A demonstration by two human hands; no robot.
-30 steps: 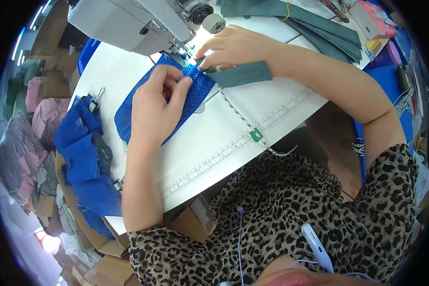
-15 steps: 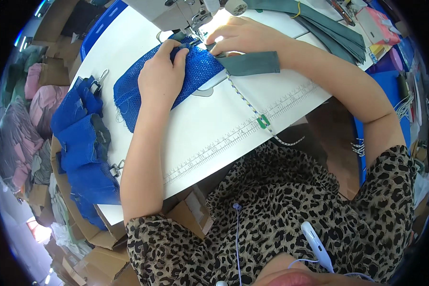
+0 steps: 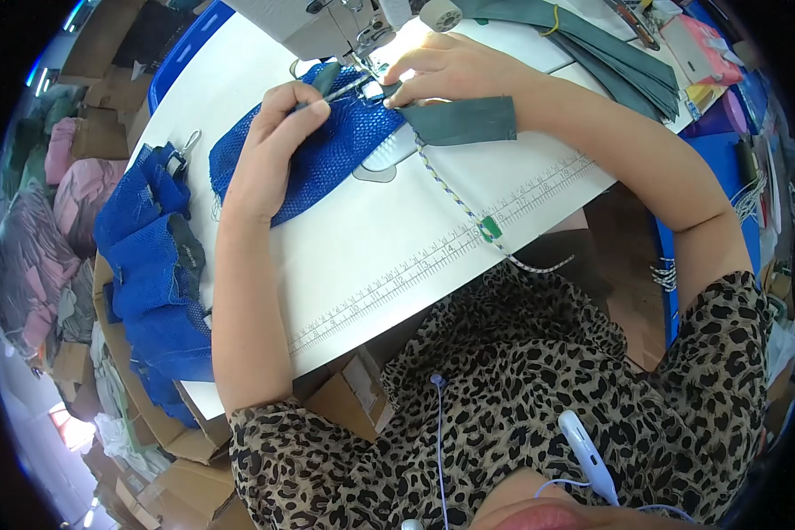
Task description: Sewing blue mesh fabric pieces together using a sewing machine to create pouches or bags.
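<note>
My left hand [image 3: 283,132] is closed on the upper-left edge of the blue mesh fabric [image 3: 344,155], beside a short dark green fold. My right hand [image 3: 428,79], fingers curled, grips the dark green strip [image 3: 455,122] close to the sewing machine's presser foot [image 3: 362,62]. The mesh lies under the machine head [image 3: 318,22] with a small pale fitting near the needle. A speckled cord [image 3: 446,190] runs from there down over the white tabletop [image 3: 389,291], past a green tab on the printed ruler.
More blue mesh pieces with metal clips [image 3: 150,291] hang over the left edge. Dark green strips [image 3: 609,71], tools and a pink box [image 3: 693,49] lie at the back right. A blue bin [image 3: 172,49], cardboard boxes [image 3: 177,490] and bagged goods [image 3: 35,265] are beyond the table.
My left hand has shifted leftward and pinched the mesh edge, lifting a dark green fold into view. The mesh has moved up from where it lay a second ago; the machine appears higher in view.
</note>
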